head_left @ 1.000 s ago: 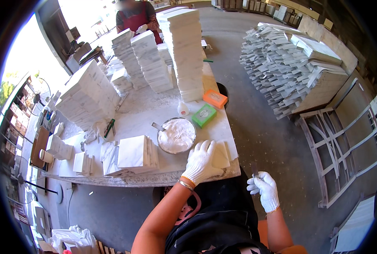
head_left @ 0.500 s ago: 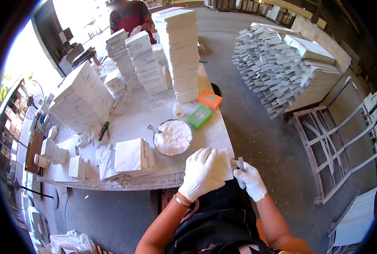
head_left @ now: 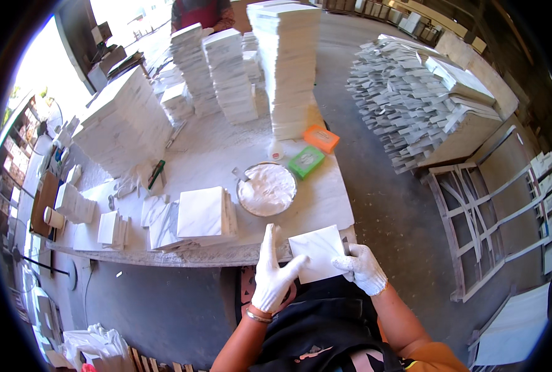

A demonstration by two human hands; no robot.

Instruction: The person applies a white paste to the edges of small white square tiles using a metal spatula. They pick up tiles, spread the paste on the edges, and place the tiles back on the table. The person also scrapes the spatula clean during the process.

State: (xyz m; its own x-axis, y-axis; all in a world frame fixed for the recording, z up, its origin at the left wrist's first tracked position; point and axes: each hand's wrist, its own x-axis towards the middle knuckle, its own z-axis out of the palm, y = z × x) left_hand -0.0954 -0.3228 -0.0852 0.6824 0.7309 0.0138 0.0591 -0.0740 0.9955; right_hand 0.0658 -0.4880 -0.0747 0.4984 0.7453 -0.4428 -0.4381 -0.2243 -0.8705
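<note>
White marble fills the workbench (head_left: 325,198) where a person in white work gloves handles a single square tile (head_left: 318,253) at the near right corner of the table. The left hand (head_left: 275,273) lies flat and open, fingers stretched toward the far side, its thumb pressed against the tile's left edge. The right hand (head_left: 363,268) is curled around the tile's right edge, gripping it from the near right (a small dark tool seems to poke up between tile and glove, too small to make out). The tile sits tilted, just over the table's near rim, above the person's dark apron (head_left: 325,328).

Just beyond the tile, toward the far side, stands a round metal bowl (head_left: 267,189) of white paste. A green box (head_left: 306,162) and an orange box (head_left: 321,139) lie to the far right of the bowl, near each other. To the left of the bowl rests a short stack of square tiles (head_left: 203,214), with smaller stacks farther left. Tall columns of tiles (head_left: 288,62) rise at the far end of the bench, and a slanting stack (head_left: 124,121) leans at far left. Across the concrete floor, to the right, a heap of grey slabs (head_left: 412,99) is piled well apart from the bench. Another person's red-clad torso (head_left: 200,12) shows at the far edge.
</note>
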